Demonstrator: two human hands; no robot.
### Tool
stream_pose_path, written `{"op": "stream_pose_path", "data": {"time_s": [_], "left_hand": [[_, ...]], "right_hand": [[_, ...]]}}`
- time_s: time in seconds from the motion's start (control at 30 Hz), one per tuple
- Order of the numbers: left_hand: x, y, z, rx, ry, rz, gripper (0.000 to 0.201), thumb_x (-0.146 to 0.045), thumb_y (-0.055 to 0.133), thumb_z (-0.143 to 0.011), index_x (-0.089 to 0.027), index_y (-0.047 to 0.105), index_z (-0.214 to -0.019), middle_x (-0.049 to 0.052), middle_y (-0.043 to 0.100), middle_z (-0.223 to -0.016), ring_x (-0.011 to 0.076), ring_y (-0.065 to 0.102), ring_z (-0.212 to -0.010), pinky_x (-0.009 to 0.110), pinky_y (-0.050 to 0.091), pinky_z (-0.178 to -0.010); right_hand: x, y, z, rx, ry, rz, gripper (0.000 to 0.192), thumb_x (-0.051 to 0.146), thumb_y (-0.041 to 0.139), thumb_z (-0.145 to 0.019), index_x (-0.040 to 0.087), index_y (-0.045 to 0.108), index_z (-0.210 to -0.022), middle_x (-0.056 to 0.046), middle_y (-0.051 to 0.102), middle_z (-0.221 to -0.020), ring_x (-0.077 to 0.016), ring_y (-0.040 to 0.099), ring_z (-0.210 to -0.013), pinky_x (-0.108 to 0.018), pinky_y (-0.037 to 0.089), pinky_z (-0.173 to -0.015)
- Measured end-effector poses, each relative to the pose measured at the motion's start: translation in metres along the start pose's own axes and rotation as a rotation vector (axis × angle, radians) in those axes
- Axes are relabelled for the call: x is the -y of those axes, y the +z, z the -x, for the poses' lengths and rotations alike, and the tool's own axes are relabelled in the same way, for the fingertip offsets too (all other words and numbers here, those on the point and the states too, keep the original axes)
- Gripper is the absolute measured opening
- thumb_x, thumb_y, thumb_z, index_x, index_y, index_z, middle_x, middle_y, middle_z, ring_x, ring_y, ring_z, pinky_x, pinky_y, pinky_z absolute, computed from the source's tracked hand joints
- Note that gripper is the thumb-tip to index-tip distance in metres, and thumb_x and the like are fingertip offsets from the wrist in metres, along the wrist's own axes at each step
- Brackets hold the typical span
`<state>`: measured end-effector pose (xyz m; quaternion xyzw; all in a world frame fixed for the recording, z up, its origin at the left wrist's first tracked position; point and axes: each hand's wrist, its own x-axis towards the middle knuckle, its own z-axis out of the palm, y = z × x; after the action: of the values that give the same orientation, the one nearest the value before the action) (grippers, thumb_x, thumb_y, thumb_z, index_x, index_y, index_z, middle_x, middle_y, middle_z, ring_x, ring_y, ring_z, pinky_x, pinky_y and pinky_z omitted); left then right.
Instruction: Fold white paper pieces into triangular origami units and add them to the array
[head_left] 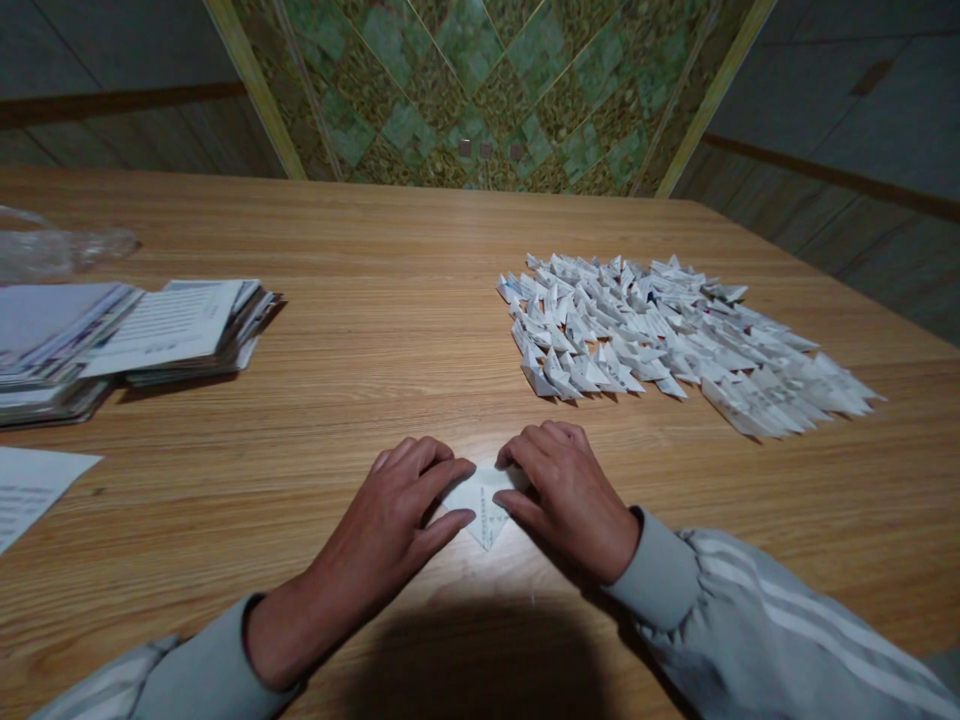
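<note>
Seen from my remote post through the head camera: a small folded paper, white with printed lines, lies at the near middle of a wooden table, its point facing the near edge. The left hand curves over its left corner, thumb and forefinger apart, tips at the paper. The right hand mirrors it at the right corner. I cannot tell whether either hand pinches the paper or only steadies it, since the fingers hide both corners.

To work this fold well, I would keep both corners level, line up the edges before pressing, and run a thumb outward from the middle so the layers stay flat. Uneven pressure could skew the point.

Far right, many folded paper pieces sit in crowded rows. On the left are stacked sheets and, nearer, a loose printed sheet.
</note>
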<state>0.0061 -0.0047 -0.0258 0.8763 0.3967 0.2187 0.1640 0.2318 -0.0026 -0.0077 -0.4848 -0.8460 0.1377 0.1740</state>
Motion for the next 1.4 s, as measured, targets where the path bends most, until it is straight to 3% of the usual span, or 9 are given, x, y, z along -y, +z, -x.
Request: {"op": "stream_pose_path", "data": {"time_s": [0.27, 0.37, 0.57, 0.73, 0.9, 1.2, 1.4], "left_hand": [[-0.002, 0.0, -0.001, -0.035, 0.052, 0.002, 0.03, -0.025, 0.057, -0.097, -0.021, 0.058, -0.126, 0.008, 0.063, -0.114, 0.0239, 0.056, -0.105, 0.038, 0.044, -0.089], [-0.002, 0.001, -0.002, -0.042, 0.069, -0.019, 0.022, -0.022, 0.053, -0.099, -0.019, 0.062, -0.118, 0.007, 0.066, -0.105, 0.0226, 0.057, -0.097, 0.037, 0.044, -0.086], [0.002, 0.001, -0.003, -0.069, 0.116, -0.106, 0.018, -0.021, 0.049, -0.101, -0.018, 0.067, -0.102, 0.005, 0.063, -0.084, 0.0205, 0.054, -0.081, 0.034, 0.041, -0.075], [0.003, -0.003, -0.002, -0.031, 0.21, -0.199, 0.027, -0.023, 0.041, -0.104, -0.023, 0.068, -0.106, 0.004, 0.059, -0.082, 0.019, 0.05, -0.077, 0.031, 0.037, -0.068], [0.0, -0.005, 0.001, -0.032, 0.276, -0.28, 0.029, -0.021, 0.039, -0.105, -0.023, 0.067, -0.111, 0.004, 0.055, -0.082, 0.0187, 0.045, -0.076, 0.031, 0.033, -0.066], [0.0, -0.002, 0.002, -0.026, 0.307, -0.313, 0.028, -0.018, 0.042, -0.103, -0.021, 0.064, -0.119, 0.004, 0.055, -0.081, 0.0199, 0.045, -0.076, 0.034, 0.035, -0.068], [-0.001, -0.006, 0.011, -0.01, 0.275, -0.355, 0.027, -0.016, 0.045, -0.101, -0.017, 0.063, -0.121, 0.007, 0.061, -0.09, 0.0221, 0.051, -0.082, 0.039, 0.041, -0.076]], "right_hand": [[-0.004, 0.005, -0.001, 0.014, 0.013, -0.146, 0.011, 0.018, 0.076, -0.084, 0.02, 0.066, -0.089, -0.001, 0.065, -0.086, -0.0196, 0.055, -0.088, -0.034, 0.032, -0.082], [-0.005, 0.006, -0.002, 0.013, -0.023, -0.146, 0.008, 0.015, 0.072, -0.087, 0.019, 0.066, -0.086, -0.001, 0.065, -0.084, -0.0189, 0.055, -0.086, -0.033, 0.032, -0.082], [-0.007, 0.003, -0.005, 0.019, -0.164, 0.007, 0.014, 0.022, 0.068, -0.092, 0.017, 0.066, -0.079, -0.002, 0.063, -0.078, -0.0181, 0.051, -0.08, -0.032, 0.032, -0.076], [-0.009, -0.005, -0.006, 0.035, -0.295, 0.143, 0.021, 0.024, 0.066, -0.094, 0.018, 0.069, -0.074, -0.002, 0.062, -0.074, -0.0178, 0.047, -0.076, -0.033, 0.03, -0.073], [-0.012, -0.01, -0.003, 0.025, -0.391, 0.202, 0.014, 0.024, 0.067, -0.094, 0.021, 0.074, -0.081, -0.002, 0.064, -0.073, -0.0197, 0.047, -0.081, -0.036, 0.03, -0.078], [-0.002, -0.008, 0.003, 0.062, -0.365, 0.274, 0.012, 0.027, 0.059, -0.098, 0.022, 0.068, -0.092, -0.002, 0.063, -0.079, -0.0213, 0.05, -0.084, -0.038, 0.032, -0.085], [0.003, -0.013, 0.007, 0.15, -0.288, 0.251, 0.012, 0.032, 0.065, -0.093, 0.021, 0.065, -0.098, -0.003, 0.065, -0.093, -0.0223, 0.052, -0.089, -0.042, 0.031, -0.092]]}}
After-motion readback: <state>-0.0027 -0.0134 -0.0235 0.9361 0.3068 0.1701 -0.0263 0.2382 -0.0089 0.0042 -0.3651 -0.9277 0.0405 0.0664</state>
